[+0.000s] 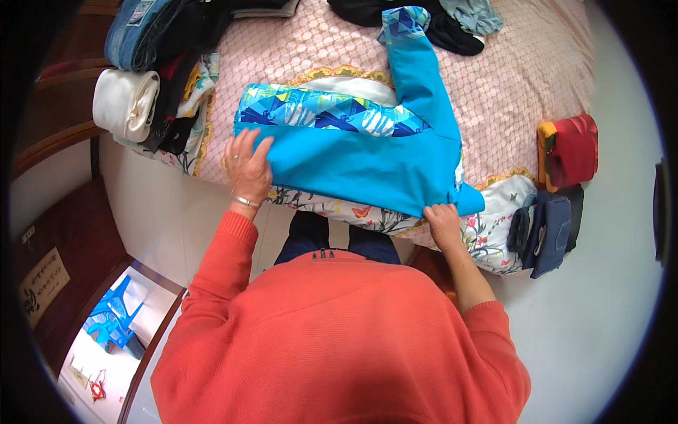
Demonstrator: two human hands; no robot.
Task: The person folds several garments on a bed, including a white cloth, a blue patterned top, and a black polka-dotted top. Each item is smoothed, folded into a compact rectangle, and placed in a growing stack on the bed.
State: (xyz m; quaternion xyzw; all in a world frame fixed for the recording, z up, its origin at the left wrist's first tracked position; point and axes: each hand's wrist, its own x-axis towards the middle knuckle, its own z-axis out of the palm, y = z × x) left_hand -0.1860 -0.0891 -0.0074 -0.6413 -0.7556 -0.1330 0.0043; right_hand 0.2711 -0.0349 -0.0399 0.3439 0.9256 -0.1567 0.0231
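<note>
A bright blue garment [344, 159] with a patterned band lies spread on the patterned bed cover [339, 42]. One sleeve reaches away from me and ends in a patterned cuff. My left hand [248, 167], with a ring and a bracelet, is at the garment's left end, its fingers apart. At the near right corner, my right hand [444, 225] has its fingers closed on the garment's edge, beside a short blue part that sticks out to the right.
Folded jeans [132, 37], a folded white garment [124, 103] and dark clothes are stacked at the left. Black clothing [450, 40] lies at the far side. Folded red clothing [572, 151] and folded dark trousers [551, 228] sit at the right edge.
</note>
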